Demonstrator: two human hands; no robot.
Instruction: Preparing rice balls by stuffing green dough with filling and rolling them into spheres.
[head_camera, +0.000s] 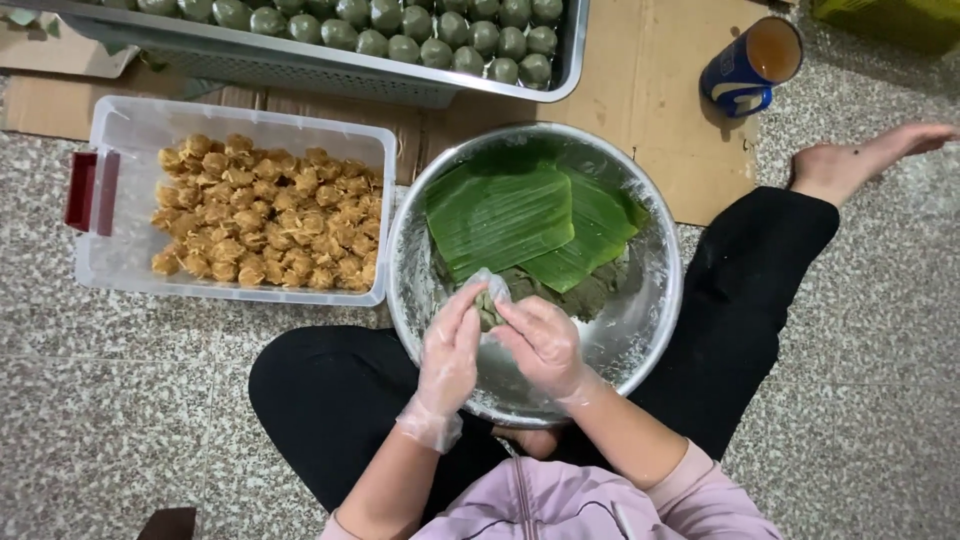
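A small dough lump (487, 305) is pinched between the left hand (450, 355) and right hand (543, 345), both grips closed on it, above the bowl (655, 300) near the leaves (520, 215).

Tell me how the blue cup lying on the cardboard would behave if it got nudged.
The blue cup lies on its side on the cardboard, so a nudge would probably set it rolling, likely in a curve if it tapers. It looks empty inside, so probably light and easily shifted. Its wall looks thin, perhaps easy to dent.
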